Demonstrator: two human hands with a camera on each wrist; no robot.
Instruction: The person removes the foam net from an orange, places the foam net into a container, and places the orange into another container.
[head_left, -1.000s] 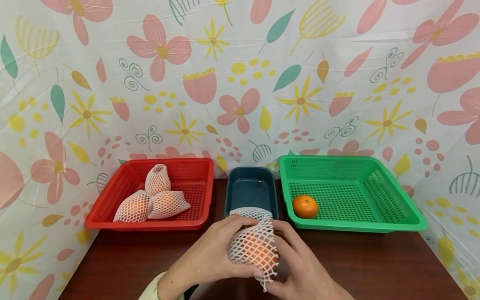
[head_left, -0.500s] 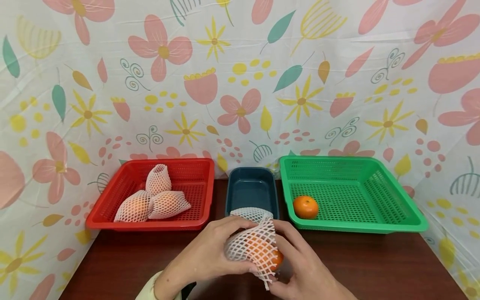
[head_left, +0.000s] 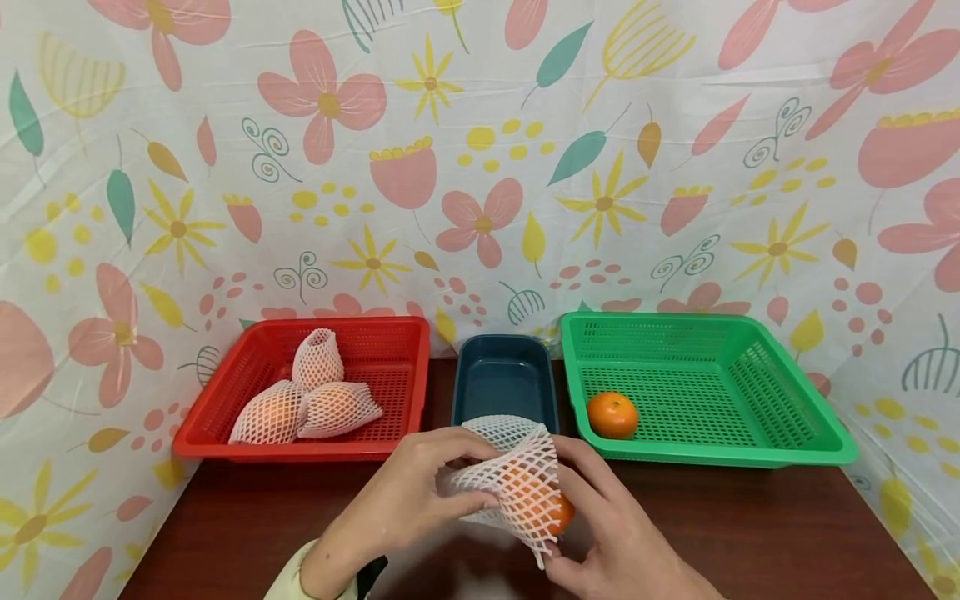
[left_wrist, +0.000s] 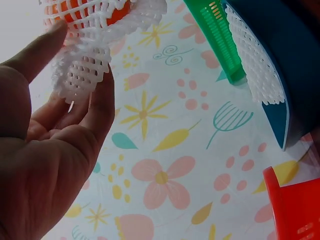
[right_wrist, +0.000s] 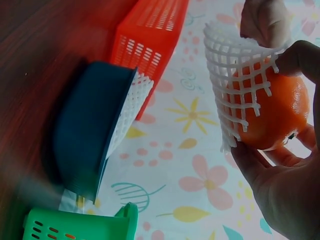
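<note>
In the head view, an orange mandarin-like fruit (head_left: 561, 514) sits partly inside a white foam net sleeve (head_left: 528, 479), above the table's near part. My left hand (head_left: 405, 498) pinches the sleeve's left end between thumb and fingers, as the left wrist view also shows with the gathered net (left_wrist: 80, 75). From the other side my right hand (head_left: 622, 533) grips the fruit and the sleeve's open edge. Bare orange skin (right_wrist: 285, 112) shows past that edge in the right wrist view, stem end outward. The sleeve hides the rest of the fruit.
A dark blue tray (head_left: 502, 383) behind the hands holds more white foam net (head_left: 495, 427). At left, a red basket (head_left: 300, 452) contains three net-wrapped fruits (head_left: 337, 408). At right, a green basket (head_left: 720, 455) holds one bare orange fruit (head_left: 612, 415). A flowered cloth (head_left: 480, 125) hangs behind.
My left hand has shifted slightly left, its thumb drawing back along the sleeve, whose left end is now narrowed. The fruit and my right hand have moved a little right.
</note>
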